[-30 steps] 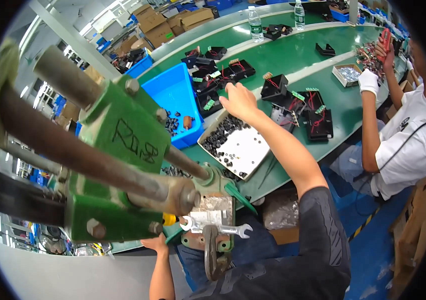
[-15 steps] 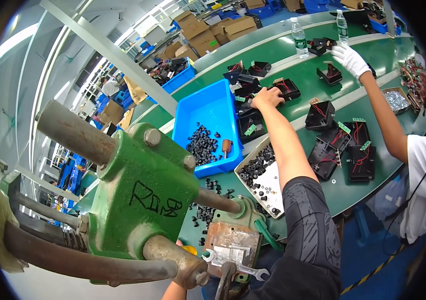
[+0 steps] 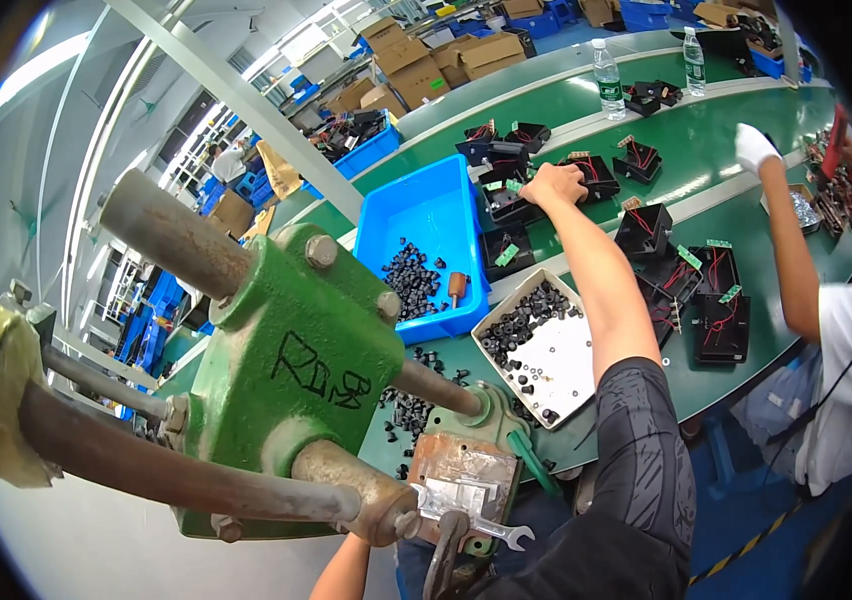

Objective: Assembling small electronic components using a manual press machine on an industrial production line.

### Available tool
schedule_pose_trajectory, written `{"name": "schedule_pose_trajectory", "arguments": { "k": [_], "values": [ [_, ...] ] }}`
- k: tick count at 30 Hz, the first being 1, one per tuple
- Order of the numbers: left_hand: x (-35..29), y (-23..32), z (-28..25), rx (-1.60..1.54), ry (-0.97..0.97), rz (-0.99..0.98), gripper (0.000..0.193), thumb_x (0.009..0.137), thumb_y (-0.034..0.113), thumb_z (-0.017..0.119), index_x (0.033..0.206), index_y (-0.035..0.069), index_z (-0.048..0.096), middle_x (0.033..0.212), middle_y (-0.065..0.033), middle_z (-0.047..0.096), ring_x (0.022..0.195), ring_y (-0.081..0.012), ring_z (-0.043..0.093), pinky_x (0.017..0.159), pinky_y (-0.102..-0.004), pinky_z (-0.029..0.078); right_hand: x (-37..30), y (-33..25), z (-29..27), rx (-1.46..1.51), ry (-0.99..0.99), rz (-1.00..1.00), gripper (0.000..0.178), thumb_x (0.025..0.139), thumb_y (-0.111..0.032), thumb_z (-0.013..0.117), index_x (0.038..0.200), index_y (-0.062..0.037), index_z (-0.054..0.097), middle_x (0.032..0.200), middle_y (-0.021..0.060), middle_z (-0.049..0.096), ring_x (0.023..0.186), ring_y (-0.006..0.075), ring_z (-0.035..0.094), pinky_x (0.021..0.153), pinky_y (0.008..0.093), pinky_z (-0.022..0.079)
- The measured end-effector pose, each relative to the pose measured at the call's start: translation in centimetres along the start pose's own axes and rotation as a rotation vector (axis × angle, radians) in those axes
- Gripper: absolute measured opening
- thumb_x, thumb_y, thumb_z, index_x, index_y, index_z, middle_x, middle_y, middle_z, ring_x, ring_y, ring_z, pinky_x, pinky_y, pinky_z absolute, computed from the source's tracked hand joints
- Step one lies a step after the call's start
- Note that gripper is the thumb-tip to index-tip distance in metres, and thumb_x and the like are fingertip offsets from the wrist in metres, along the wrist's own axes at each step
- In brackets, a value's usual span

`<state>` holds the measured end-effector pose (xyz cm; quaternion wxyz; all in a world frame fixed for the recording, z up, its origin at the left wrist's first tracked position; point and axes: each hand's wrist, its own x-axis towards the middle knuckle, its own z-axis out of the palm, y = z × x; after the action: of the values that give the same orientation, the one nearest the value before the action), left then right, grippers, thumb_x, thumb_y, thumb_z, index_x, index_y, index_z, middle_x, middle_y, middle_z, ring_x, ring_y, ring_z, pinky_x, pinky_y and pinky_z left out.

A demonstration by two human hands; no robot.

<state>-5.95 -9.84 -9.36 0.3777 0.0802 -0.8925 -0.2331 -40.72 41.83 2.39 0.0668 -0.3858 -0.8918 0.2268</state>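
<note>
My right hand (image 3: 554, 185) reaches far over the green bench, its fingers bent down on a black plastic housing (image 3: 508, 208) with a small green circuit board. Another open housing (image 3: 601, 180) with red wires lies just right of the fingers. My left forearm (image 3: 346, 568) rises from the lower edge; that hand is hidden behind the green press (image 3: 296, 370). Close by, a metal open-ended wrench (image 3: 506, 535) lies on the press's worn plate (image 3: 446, 460).
A blue bin (image 3: 416, 200) holds small black parts and a brown-handled tool. Beside it sits a white tray (image 3: 561, 370) of black caps and washers. Several wired housings (image 3: 721, 325) lie to the right. A co-worker's gloved hand (image 3: 754, 148) is at far right, past water bottles (image 3: 608, 80).
My right hand has shifted slightly, and the housing below it shows more. The co-worker's gloved hand has moved right, away from the bottles; a wired housing near it sits further left.
</note>
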Motion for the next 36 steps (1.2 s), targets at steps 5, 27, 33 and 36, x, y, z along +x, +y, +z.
{"name": "schedule_pose_trajectory", "arguments": {
  "k": [5, 27, 33, 36],
  "values": [
    [0.5, 0.3, 0.3, -0.021, -0.017, 0.054, 0.009, 0.088, 0.016, 0.065, 0.088, 0.007, 0.065, 0.079, -0.0044, 0.063, 0.070, -0.0202, 0.059, 0.072, -0.0327, 0.049, -1.7, 2.0, -5.1, 0.105, -0.097, -0.030, 0.067, 0.071, -0.051, 0.078, 0.117, -0.0034, 0.066, 0.125, 0.0223, 0.053, 0.111, 0.0348, 0.052, 0.084, 0.0515, 0.050],
    [0.3, -0.3, -0.1, 0.161, 0.090, 0.127, 0.019, 0.074, 0.021, 0.064, 0.079, 0.003, 0.063, 0.066, -0.0142, 0.062, 0.058, -0.0393, 0.055, 0.056, -0.0469, 0.043, -19.0, 12.4, -11.9, -0.151, 0.161, -0.462, 0.049, 0.071, -0.043, 0.076, 0.097, -0.0025, 0.068, 0.107, 0.0228, 0.055, 0.097, 0.0364, 0.054, 0.076, 0.0445, 0.048],
    [1.0, -1.4, 0.0, 0.325, -0.065, 0.064, 0.010, 0.080, 0.018, 0.062, 0.081, 0.009, 0.064, 0.061, -0.0041, 0.058, 0.052, -0.0258, 0.051, 0.052, -0.0394, 0.041, -19.1, 16.4, -14.0, -0.128, 0.261, -0.236, 0.049, 0.071, -0.044, 0.075, 0.097, -0.0025, 0.068, 0.107, 0.0226, 0.054, 0.098, 0.0364, 0.054, 0.076, 0.0447, 0.048],
    [1.0, -0.8, 0.1, 0.289, -0.093, 0.050, 0.009, 0.081, 0.019, 0.062, 0.081, 0.010, 0.064, 0.061, -0.0027, 0.057, 0.052, -0.0233, 0.051, 0.052, -0.0380, 0.041, -18.2, 18.6, -14.9, -0.140, 0.225, -0.148, 0.051, 0.071, -0.044, 0.075, 0.099, -0.0024, 0.068, 0.110, 0.0236, 0.054, 0.100, 0.0369, 0.054, 0.078, 0.0453, 0.049]
  ]
}}
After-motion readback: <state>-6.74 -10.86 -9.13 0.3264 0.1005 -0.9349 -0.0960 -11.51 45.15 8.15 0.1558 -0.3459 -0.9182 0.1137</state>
